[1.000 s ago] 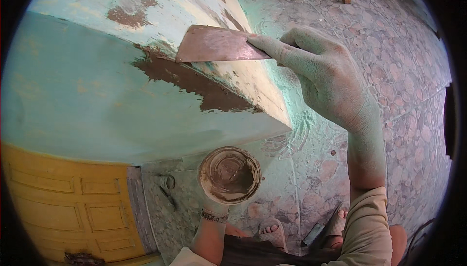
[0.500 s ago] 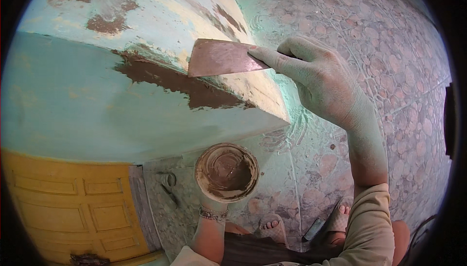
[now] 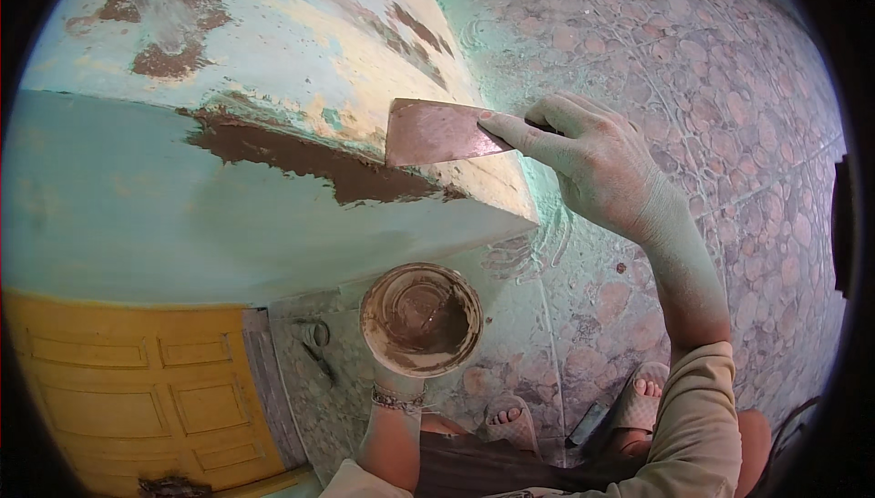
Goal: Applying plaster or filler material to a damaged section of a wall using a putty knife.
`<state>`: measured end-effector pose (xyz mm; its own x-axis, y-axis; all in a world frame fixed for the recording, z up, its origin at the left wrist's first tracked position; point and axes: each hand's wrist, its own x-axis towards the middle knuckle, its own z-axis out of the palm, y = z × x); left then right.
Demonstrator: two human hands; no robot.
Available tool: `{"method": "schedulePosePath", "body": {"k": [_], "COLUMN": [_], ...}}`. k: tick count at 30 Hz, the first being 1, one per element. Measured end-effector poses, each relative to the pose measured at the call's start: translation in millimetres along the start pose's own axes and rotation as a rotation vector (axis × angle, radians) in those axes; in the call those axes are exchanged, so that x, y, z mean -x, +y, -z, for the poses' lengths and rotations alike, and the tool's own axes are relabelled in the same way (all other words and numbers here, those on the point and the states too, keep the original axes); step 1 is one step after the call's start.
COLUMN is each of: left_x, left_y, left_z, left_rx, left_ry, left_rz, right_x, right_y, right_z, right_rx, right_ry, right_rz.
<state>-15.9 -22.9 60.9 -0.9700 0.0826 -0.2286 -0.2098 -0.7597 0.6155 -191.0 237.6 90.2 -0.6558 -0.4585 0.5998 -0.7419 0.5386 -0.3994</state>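
Note:
Dusted with pale powder, my right hand is closed on a putty knife, its index finger laid along the wide metal blade. The blade's edge touches the wall corner, next to a long patch of brown filler on the turquoise side. Lower down, my left hand holds a round tub from beneath, and its fingers are hidden under it. Brown paste coats the tub's bottom and inner wall.
More brown patches mark the pale upper wall face. At the lower left is a yellow panelled door. Tongs or scissors-like dark tool lies on the stone-patterned floor. A dark flat object rests between my sandalled feet.
My right hand has moved the putty knife along the corner, rightward and toward me. The view has shifted slightly; the left hand still holds the tub in nearly the same place.

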Motion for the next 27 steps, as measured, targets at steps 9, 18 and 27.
{"method": "schedulePosePath", "body": {"k": [9, 18, 27], "left_x": [0.4, 4.1, 9.9], "left_y": [-0.3, 2.3, 15.8], "left_z": [7.5, -3.1, 7.7], "left_rx": [0.073, 0.070, 0.094], "left_ry": [0.043, 0.068, -0.178], "left_rz": [0.041, 0.016, 0.023], "right_x": [18.5, 51.8, 41.0], "right_y": [11.1, 10.3, -61.4], "right_z": [-15.1, -19.4, -34.1], "right_rx": [-0.015, -0.126, -0.585], "right_ry": [-0.039, -0.119, 0.423], "right_rz": [-0.024, -0.138, -0.258]}}
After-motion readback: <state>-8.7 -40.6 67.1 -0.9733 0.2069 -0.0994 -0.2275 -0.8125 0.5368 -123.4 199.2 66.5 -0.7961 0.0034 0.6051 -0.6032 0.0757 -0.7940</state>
